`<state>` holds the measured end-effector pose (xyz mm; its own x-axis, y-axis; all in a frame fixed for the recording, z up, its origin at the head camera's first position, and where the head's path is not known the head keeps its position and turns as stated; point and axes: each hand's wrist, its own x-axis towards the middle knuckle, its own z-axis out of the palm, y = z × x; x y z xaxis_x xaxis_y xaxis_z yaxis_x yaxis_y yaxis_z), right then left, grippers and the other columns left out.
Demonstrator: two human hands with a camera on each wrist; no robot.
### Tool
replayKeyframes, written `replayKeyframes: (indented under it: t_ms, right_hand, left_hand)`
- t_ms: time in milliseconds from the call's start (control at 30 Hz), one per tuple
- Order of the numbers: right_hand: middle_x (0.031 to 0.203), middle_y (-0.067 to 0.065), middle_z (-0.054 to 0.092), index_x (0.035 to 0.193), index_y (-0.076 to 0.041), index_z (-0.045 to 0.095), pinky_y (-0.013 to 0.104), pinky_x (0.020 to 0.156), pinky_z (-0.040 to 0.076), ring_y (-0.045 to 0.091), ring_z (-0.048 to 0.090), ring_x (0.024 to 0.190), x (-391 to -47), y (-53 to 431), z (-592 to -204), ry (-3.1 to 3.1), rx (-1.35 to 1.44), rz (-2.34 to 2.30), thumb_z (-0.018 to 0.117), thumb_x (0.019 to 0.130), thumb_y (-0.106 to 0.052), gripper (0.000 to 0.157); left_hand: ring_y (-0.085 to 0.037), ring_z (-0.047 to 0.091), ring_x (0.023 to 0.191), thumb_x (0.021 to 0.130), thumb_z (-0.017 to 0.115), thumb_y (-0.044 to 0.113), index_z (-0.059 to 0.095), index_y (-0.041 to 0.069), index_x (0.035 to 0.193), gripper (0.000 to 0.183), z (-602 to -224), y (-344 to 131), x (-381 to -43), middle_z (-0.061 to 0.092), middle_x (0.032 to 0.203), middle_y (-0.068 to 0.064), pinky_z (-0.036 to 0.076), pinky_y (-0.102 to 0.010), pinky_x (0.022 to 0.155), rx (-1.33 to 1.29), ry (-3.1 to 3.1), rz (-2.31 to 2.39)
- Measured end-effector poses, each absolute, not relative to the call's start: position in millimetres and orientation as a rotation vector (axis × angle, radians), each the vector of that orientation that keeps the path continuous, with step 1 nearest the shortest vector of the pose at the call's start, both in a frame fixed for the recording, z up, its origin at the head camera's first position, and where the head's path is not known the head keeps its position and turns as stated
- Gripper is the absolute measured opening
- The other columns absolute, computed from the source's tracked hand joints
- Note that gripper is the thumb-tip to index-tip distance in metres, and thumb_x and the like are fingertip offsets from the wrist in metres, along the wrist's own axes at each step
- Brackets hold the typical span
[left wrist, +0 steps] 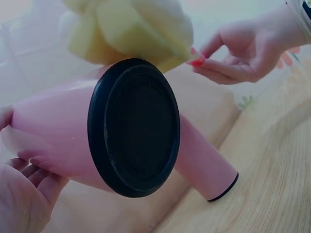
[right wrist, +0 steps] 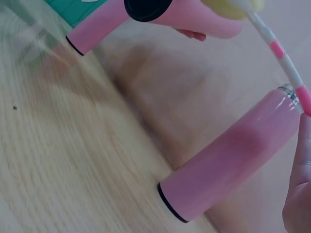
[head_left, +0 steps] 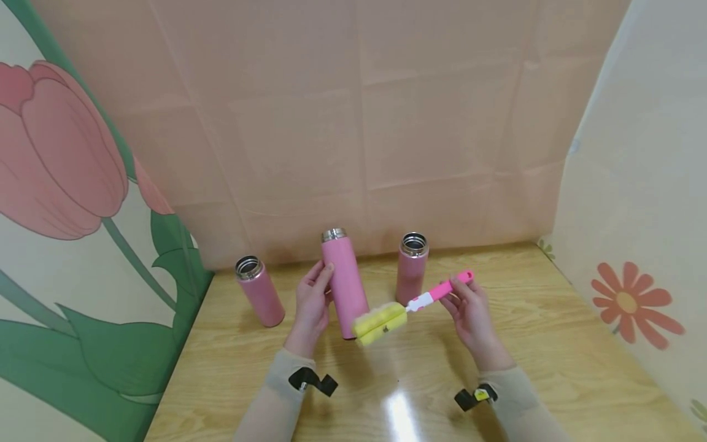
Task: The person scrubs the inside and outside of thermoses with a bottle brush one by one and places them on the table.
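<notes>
My left hand [head_left: 312,302] grips a pink thermos bottle [head_left: 343,279] round its side, raised off the table and slightly tilted; its steel neck points up and away. The black base [left wrist: 141,128] of this bottle faces the left wrist camera. In my right hand [head_left: 469,313] is a bottle brush [head_left: 424,300], pinched by its pink-and-white handle. Its yellow sponge head [head_left: 381,322] points left and overlaps the bottle's lower end in the head view. From the left wrist view, the sponge [left wrist: 131,29] appears just above the base.
An uncapped pink bottle [head_left: 261,293] stands on the wooden table [head_left: 221,380] at the left. Another uncapped pink bottle [head_left: 412,270] stands behind the brush, on the right. A peach cloth backdrop [head_left: 353,135] rises along the table's back edge.
</notes>
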<state>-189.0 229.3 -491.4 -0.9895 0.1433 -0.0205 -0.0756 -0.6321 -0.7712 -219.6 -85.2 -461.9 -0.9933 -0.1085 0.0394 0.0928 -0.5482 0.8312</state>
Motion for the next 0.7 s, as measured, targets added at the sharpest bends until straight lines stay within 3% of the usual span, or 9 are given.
replayKeyframes:
  t_ms: [433, 700]
  right_hand:
    - [0.099, 0.003, 0.072, 0.106, -0.012, 0.060, 0.027, 0.096, 0.058, 0.015, 0.075, 0.093, -193, 233, -488, -1.042, -0.260, 2.851, 0.059, 0.111, -0.015, 0.005]
    - [0.097, 0.005, 0.069, 0.107, -0.010, 0.058, 0.029, 0.100, 0.055, 0.018, 0.076, 0.094, -196, 231, -484, -0.767, -0.294, 2.903, 0.057, 0.111, -0.009, 0.004]
  left_hand:
    - [-0.015, 0.072, 0.096, 0.107, 0.067, 0.021, 0.057, 0.000, 0.151, 0.050, -468, -81, -211, 0.075, 0.122, -0.008, 0.060, -0.028, 0.081, -0.146, -1.643, -2.701]
    - [-0.014, 0.069, 0.099, 0.111, 0.060, 0.025, 0.047, 0.000, 0.158, 0.055, -476, -80, -210, 0.071, 0.124, -0.007, 0.060, -0.030, 0.088, -0.388, -1.721, -2.753]
